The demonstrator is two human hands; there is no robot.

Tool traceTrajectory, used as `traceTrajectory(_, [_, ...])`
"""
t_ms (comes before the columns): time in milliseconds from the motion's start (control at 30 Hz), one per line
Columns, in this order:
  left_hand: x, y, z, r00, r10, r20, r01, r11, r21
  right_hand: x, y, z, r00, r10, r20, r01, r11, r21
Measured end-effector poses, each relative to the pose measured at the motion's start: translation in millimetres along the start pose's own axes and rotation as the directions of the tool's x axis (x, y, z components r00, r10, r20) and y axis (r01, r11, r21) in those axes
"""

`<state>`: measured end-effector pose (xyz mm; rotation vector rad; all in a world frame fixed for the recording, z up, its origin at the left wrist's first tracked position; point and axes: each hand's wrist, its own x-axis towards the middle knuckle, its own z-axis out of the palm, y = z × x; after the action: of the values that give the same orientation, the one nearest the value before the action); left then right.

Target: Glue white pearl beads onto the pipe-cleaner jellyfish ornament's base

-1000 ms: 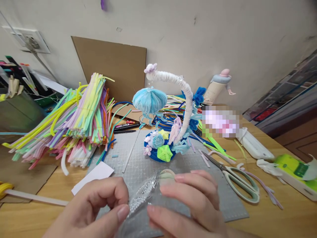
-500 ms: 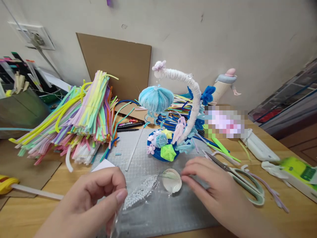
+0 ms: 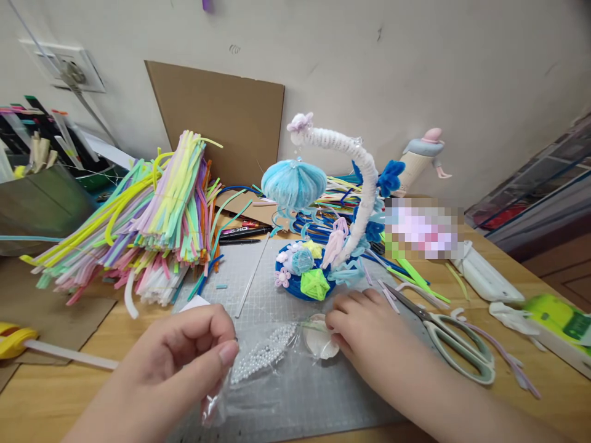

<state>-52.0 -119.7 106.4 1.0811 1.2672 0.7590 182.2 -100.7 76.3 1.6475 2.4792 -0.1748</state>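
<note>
Pinched between the thumb and forefinger of my left hand is the near end of a clear plastic bag. Small pearl-like white beads lie in the bag, over the cutting mat. Just right of the beads is a pale round shell, partly covered by my right hand. The fingers of that hand are curled together at the shell's right edge; whatever is between them is hidden. Behind both hands stands a pipe-cleaner lamp-like ornament with a blue jellyfish shape hanging from its white arch.
Green-handled scissors lie right of my right hand. Bundled pipe cleaners are heaped at the left, near a yellow tool. The grey cutting mat covers the table's middle. Black pens lie behind the mat.
My right hand has moved slightly left, its fingers curling in and covering the shell's right side. My left hand keeps its pinch on the bag, nearly in place.
</note>
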Motion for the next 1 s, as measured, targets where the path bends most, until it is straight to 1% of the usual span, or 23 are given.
traceTrajectory(67, [1, -2, -3.2, 1.000, 0.000, 0.031, 0.000, 1.000, 0.000, 0, -4, 0, 0.999, 0.018, 0.047, -0.019, 1.000, 0.019])
traceTrajectory(100, [2, -4, -5.2, 0.998, 0.003, 0.056, -0.003, 1.000, 0.003, 0, -5, 1, 0.999, 0.018, 0.042, -0.019, 0.999, 0.028])
traceTrajectory(200, [4, -8, -9.5, 0.988, 0.028, 0.151, -0.032, 0.999, 0.020, 0, -7, 4, 0.998, -0.018, -0.055, 0.020, 0.999, 0.045])
traceTrajectory(267, [4, -8, -9.6, 0.990, 0.034, 0.139, -0.037, 0.999, 0.019, 0, -8, 6, 0.994, -0.076, -0.074, 0.082, 0.994, 0.068])
traceTrajectory(333, [3, -7, -7.9, 0.997, 0.028, 0.078, -0.029, 0.999, 0.012, 2, -8, 7, 0.989, -0.141, -0.041, 0.145, 0.982, 0.121])
traceTrajectory(367, [2, -6, -6.8, 0.998, 0.026, 0.065, -0.027, 1.000, 0.010, 3, -8, 8, 0.985, -0.170, -0.021, 0.171, 0.974, 0.146])
traceTrajectory(467, [2, -4, -4.3, 0.995, 0.022, 0.096, -0.023, 1.000, 0.007, 6, -8, 8, 0.974, -0.228, 0.003, 0.224, 0.957, 0.185])
traceTrajectory(533, [2, -4, -3.8, 0.996, 0.018, 0.082, -0.018, 1.000, -0.004, 7, -8, 8, 0.967, -0.255, -0.009, 0.252, 0.948, 0.193])
traceTrajectory(600, [3, -5, -4.3, 0.999, 0.015, 0.048, -0.014, 1.000, -0.019, 7, -8, 8, 0.963, -0.267, -0.025, 0.266, 0.943, 0.198])
traceTrajectory(767, [6, -11, -8.9, 0.986, 0.055, 0.154, -0.051, 0.998, -0.035, 7, -8, 7, 0.963, -0.267, -0.031, 0.268, 0.940, 0.212])
traceTrajectory(867, [7, -12, -10.3, 0.988, 0.055, 0.142, -0.051, 0.998, -0.030, 9, -8, 7, 0.961, -0.272, -0.040, 0.274, 0.934, 0.229])
traceTrajectory(1000, [8, -9, -9.9, 0.986, 0.044, 0.160, -0.042, 0.999, -0.014, 8, -8, 8, 0.965, -0.255, -0.063, 0.262, 0.933, 0.248])
